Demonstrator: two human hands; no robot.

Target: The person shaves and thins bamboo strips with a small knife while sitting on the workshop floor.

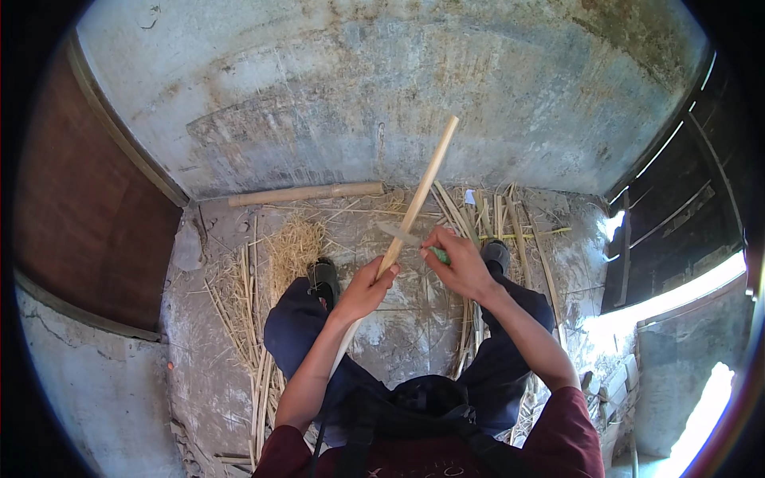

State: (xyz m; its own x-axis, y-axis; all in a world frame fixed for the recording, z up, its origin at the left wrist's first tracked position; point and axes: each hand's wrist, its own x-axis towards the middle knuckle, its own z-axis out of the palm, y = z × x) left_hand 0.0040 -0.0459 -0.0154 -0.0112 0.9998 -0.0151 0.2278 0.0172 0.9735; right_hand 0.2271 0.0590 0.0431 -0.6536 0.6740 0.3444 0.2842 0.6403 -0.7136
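Observation:
My left hand [369,288] grips a long pale bamboo strip [421,191] near its lower half; the strip slants up and to the right, away from me. My right hand [458,261] holds a knife by its green handle [439,255]. The knife's grey blade [398,233] lies across the strip just above my left hand, touching it. Both forearms come in from the lower edge over my dark blue trousers [296,331].
A thick bamboo pole [307,193] lies along the foot of the concrete wall. Split bamboo strips [510,219] are strewn at the right, fine shavings [293,248] and slivers at the left. My two dark shoes [323,279] rest on the concrete floor. A wooden door [88,207] stands left.

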